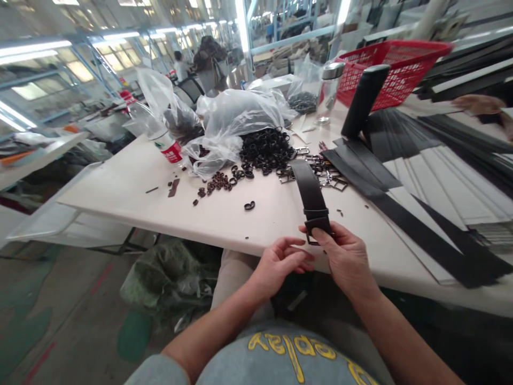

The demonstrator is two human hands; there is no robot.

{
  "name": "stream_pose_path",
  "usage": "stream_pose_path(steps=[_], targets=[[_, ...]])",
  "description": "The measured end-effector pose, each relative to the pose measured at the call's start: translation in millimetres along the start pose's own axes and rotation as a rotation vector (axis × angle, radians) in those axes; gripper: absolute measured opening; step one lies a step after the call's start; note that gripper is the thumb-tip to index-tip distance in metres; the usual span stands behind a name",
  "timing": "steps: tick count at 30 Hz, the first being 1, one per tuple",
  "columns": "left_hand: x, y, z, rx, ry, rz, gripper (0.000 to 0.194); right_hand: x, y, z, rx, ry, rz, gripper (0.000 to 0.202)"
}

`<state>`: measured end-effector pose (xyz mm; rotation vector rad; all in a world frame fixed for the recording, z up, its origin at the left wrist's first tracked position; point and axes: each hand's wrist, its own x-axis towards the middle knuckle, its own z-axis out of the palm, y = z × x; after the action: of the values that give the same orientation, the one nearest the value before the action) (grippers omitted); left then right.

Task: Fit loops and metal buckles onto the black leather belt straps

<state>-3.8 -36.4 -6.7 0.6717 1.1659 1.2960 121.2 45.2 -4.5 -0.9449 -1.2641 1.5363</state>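
Note:
A dark belt (309,184) with a metal buckle at its near end lies over the table's front part, its strap running away from me. My right hand (348,255) grips it at the buckle end, thumb on top. Just left of the buckle is my left hand (281,262), its fingers loosely curled and apart, with nothing in them. Beyond the strap lie several metal buckles (334,181). A pile of black loops (266,149) and smaller brown loops (220,182) sit to the left. One pair of black loops (249,206) lies apart from the pile.
On the white table (120,187) stand a plastic bottle (168,148), plastic bags (240,109), a glass bottle (328,93) and a black cylinder (364,101). Black straps (425,230) cover the right side, near a red basket (395,72). Another person's hand (479,104) shows at far right.

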Motion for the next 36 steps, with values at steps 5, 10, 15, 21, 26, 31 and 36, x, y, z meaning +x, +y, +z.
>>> stream_pose_path(steps=[5,10,15,21,26,31,36], targets=[[17.6,37.0,-64.8,0.621,0.262,0.34,0.017,17.1,4.8,-0.6,-0.027,-0.01,-0.033,0.029],[56.5,69.4,-109.6,1.233,0.413,0.551,0.016,14.3,9.4,-0.2,-0.112,-0.032,-0.058,0.033],[77.9,81.2,-116.7,1.509,0.33,0.415,0.017,11.1,13.2,-3.6,-0.249,-0.091,-0.088,0.033],[84.4,91.4,-119.2,1.534,0.266,0.371,0.019,13.0,16.1,-3.8,-0.386,-0.099,-0.117,0.032],[80.5,75.2,-101.7,1.22,0.247,0.406,0.018,11.7,11.0,0.1,-0.332,-0.091,-0.091,0.032],[60.6,47.4,-53.2,0.398,0.123,0.301,0.011,9.5,9.3,2.7,-0.299,-0.117,-0.12,0.03],[50.5,43.0,-23.1,0.227,0.105,0.346,0.011,8.7,7.1,4.4,-0.33,-0.132,-0.171,0.026]])
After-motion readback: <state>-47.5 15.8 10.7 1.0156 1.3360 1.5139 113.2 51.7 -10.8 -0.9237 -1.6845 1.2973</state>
